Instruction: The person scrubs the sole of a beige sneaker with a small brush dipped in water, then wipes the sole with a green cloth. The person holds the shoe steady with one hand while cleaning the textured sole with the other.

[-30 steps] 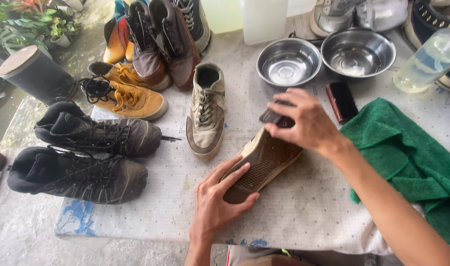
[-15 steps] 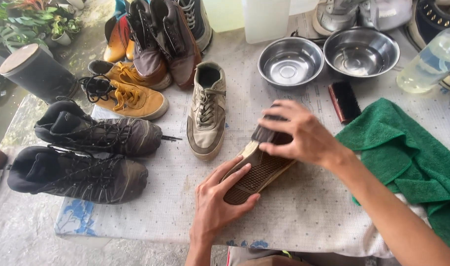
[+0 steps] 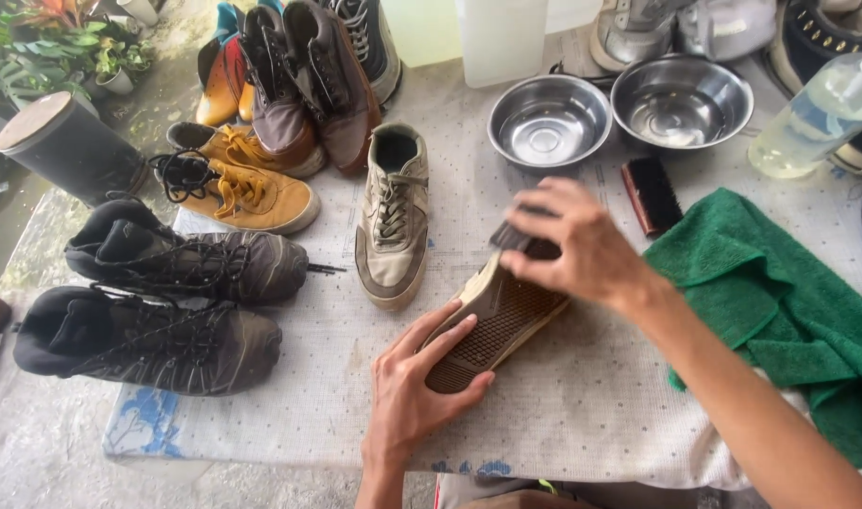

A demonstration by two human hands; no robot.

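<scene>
Clear pump bottle [image 3: 813, 118] far right, translucent white jug [image 3: 502, 38] top centre

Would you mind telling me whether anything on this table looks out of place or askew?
Only one shoe lies sole-up, held by the left hand while the right hand works a brush on it; its beige partner stands upright.
</scene>
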